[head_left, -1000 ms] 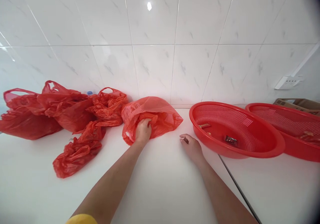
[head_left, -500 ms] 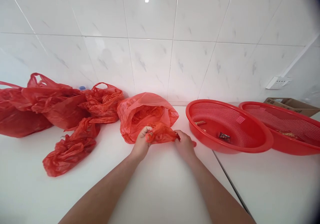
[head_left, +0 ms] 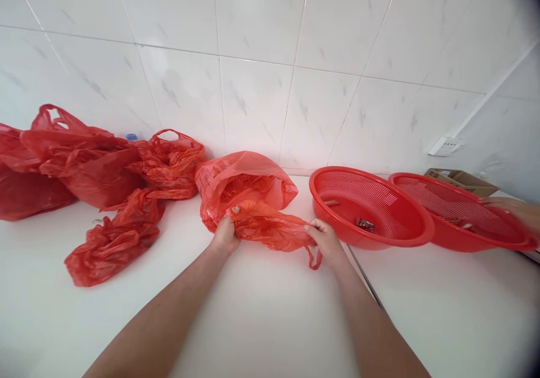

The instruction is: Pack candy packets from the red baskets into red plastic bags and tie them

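Stretched between my hands is a thin red plastic bag (head_left: 274,229), held above the white table. My left hand (head_left: 226,234) grips its left end. My right hand (head_left: 325,240) pinches the right end, where a handle loop dangles below the fingers. Just behind it lies a larger red plastic bag (head_left: 253,164), its mouth facing me and crumpled red plastic inside. To the right of my right hand is a red perforated basket (head_left: 396,198) with a few small wrapped items (head_left: 365,225) at its bottom.
Several filled red bags (head_left: 90,164) line the wall at left, with a crumpled red bag (head_left: 113,248) in front. A second red basket (head_left: 455,198) stands at right, where another person's blurred hand (head_left: 512,206) reaches its rim. Behind is a cardboard box (head_left: 462,181).
My hands have moved apart, drawing the bunched bag out wider, and its handle loop now hangs down. Another person's hand has appeared at the far right basket. The view has shifted slightly.
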Demonstrator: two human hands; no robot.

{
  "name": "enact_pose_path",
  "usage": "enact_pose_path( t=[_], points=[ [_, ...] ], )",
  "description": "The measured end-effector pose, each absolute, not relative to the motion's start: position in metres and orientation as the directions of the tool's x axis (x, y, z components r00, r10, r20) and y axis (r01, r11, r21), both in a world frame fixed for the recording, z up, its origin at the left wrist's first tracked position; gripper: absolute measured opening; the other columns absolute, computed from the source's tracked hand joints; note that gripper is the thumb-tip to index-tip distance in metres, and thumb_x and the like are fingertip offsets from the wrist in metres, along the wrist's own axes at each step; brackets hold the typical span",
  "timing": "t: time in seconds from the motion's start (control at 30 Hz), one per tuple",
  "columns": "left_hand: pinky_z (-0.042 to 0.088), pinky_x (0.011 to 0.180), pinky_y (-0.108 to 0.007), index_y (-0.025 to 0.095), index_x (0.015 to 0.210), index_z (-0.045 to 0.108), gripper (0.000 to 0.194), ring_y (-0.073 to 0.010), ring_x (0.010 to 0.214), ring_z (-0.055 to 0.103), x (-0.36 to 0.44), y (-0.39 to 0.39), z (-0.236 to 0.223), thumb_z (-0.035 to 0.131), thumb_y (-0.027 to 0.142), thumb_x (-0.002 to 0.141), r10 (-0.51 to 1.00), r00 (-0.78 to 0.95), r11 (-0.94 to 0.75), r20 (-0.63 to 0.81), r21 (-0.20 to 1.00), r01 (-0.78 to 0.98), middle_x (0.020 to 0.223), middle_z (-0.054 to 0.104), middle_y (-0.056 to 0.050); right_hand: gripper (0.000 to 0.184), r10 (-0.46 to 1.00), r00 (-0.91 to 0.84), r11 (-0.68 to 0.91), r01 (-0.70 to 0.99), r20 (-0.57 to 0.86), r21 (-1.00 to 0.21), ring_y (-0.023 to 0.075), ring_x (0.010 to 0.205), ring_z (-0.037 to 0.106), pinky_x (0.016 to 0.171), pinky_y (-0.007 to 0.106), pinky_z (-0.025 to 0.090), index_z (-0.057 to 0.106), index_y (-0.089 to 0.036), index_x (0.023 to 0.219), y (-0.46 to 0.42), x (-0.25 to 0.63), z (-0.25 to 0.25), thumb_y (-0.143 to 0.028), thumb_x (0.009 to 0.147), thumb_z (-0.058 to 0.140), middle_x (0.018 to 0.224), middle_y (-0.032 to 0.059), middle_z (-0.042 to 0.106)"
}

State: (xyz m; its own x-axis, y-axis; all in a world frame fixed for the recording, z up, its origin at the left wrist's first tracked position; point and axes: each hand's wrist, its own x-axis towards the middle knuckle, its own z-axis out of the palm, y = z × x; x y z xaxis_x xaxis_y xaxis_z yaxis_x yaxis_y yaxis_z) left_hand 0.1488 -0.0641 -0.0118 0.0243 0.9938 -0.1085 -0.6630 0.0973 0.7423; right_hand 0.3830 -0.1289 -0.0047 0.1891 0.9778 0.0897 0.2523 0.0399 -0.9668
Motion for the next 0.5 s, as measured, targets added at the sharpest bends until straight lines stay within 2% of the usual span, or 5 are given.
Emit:
enact_pose_path(
  t=[0.17, 0.33, 0.37, 0.43, 0.5],
  points=[
    [0.052, 0.059, -0.027, 0.018, 0.079, 0.061, 0.015, -0.0170, 0.067, 0.065, 0.159, -0.069, -0.016, 0.068, 0.023, 0.067, 0.983, 0.069, 0.177, -0.172, 0.760, -0.625, 0.076, 0.068, -0.003, 0.033, 0.838, 0.527, -0.051, 0.337, 0.144, -0.940, 0.0108, 0.053, 0.044, 0.049, 0.023, 0.035, 0.048, -0.019, 0.063, -0.171, 0.391, 0.006, -0.047, 0.075, 0.059, 0.060, -0.0042, 0.049],
    [0.046, 0.052, -0.023, 0.018, 0.067, 0.057, 0.011, -0.0126, 0.054, 0.059, 0.169, -0.076, -0.019, 0.066, 0.023, 0.066, 0.977, 0.107, 0.214, -0.186, 0.784, -0.583, 0.063, 0.063, 0.001, 0.033, 0.746, 0.662, -0.189, 0.322, 0.078, -0.927, 0.0148, 0.056, 0.052, 0.052, 0.026, 0.041, 0.057, -0.019, 0.071, -0.206, 0.395, 0.016, -0.051, 0.074, 0.060, 0.064, -0.0002, 0.058],
    [0.045, 0.052, -0.023, 0.018, 0.067, 0.057, 0.010, -0.0128, 0.055, 0.058, 0.170, -0.077, -0.019, 0.066, 0.024, 0.066, 0.975, 0.117, 0.222, -0.190, 0.785, -0.578, 0.064, 0.063, 0.000, 0.032, 0.725, 0.677, -0.199, 0.382, 0.127, -0.902, 0.0166, 0.060, 0.055, 0.054, 0.027, 0.043, 0.060, -0.019, 0.078, -0.212, 0.394, 0.019, -0.051, 0.074, 0.060, 0.071, 0.0015, 0.061],
    [0.045, 0.052, -0.023, 0.018, 0.069, 0.059, 0.011, -0.0133, 0.056, 0.059, 0.173, -0.079, -0.019, 0.066, 0.026, 0.067, 0.969, 0.140, 0.246, -0.202, 0.782, -0.572, 0.065, 0.064, 0.000, 0.033, 0.673, 0.659, -0.162, 0.574, 0.335, -0.803, 0.0215, 0.078, 0.059, 0.065, 0.031, 0.046, 0.062, -0.020, 0.094, -0.224, 0.387, 0.027, -0.047, 0.075, 0.061, 0.092, 0.0060, 0.065],
    [0.045, 0.053, -0.023, 0.019, 0.071, 0.059, 0.013, -0.0132, 0.058, 0.059, 0.176, -0.081, -0.019, 0.067, 0.028, 0.068, 0.961, 0.167, 0.277, -0.222, 0.773, -0.571, 0.067, 0.064, 0.000, 0.031, 0.655, 0.509, -0.026, 0.753, 0.559, -0.657, 0.0233, 0.093, 0.058, 0.076, 0.034, 0.046, 0.061, -0.022, 0.102, -0.232, 0.373, 0.037, -0.042, 0.078, 0.059, 0.105, 0.0076, 0.063]
  ],
)
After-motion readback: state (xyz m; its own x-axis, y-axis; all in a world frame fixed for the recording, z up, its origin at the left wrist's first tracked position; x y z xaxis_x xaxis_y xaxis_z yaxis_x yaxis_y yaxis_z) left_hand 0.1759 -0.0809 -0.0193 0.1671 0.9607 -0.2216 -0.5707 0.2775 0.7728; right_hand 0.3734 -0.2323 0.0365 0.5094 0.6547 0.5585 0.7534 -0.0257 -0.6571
